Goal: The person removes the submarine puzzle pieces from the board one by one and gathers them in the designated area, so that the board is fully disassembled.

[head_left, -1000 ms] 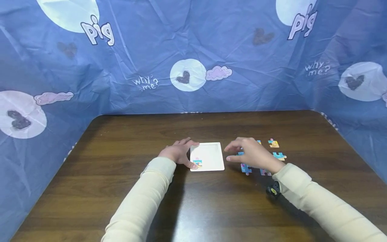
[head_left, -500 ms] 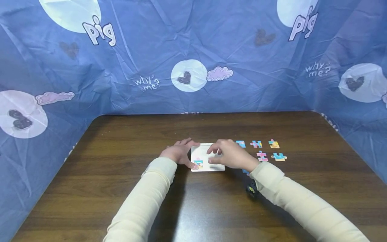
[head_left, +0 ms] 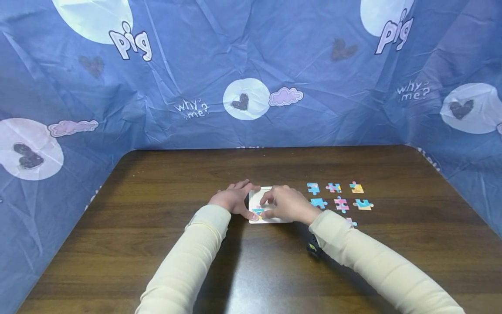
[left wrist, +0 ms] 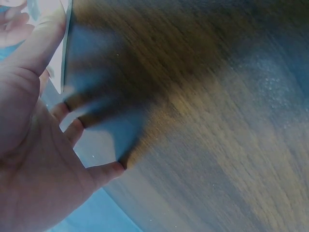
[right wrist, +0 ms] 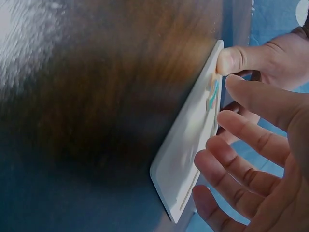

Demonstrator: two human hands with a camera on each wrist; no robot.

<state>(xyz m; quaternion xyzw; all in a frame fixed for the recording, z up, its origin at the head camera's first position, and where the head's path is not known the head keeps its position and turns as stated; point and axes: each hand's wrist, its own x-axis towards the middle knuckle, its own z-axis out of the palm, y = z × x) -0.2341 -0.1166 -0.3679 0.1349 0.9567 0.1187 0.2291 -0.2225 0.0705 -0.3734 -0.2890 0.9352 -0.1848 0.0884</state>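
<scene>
A shallow white puzzle tray [head_left: 256, 197] lies flat on the table. One blue-and-yellow jigsaw piece [head_left: 257, 211] sits in its near left corner. My left hand [head_left: 234, 200] is spread along the tray's left side, its thumb on the near corner and a finger at the far corner. In the left wrist view that thumb [left wrist: 47, 41] rests on the tray's edge. Over the tray hovers my right hand [head_left: 289, 204], thumb and fingers apart beside the placed piece. Nothing shows between them in the right wrist view; whether they touch the piece [right wrist: 213, 96], I cannot tell.
Several loose jigsaw pieces lie in rows right of the tray, among them a pink one [head_left: 341, 204] and a yellow one [head_left: 357, 187]. My right forearm [head_left: 364, 248] covers part of the nearest row. A blue printed cloth [head_left: 251, 52] hangs behind the wooden table [head_left: 188, 174].
My right hand has moved left from beside the loose pieces to over the tray, reaching the piece there. Several loose pieces have come into sight. My left hand stays at the tray's left side.
</scene>
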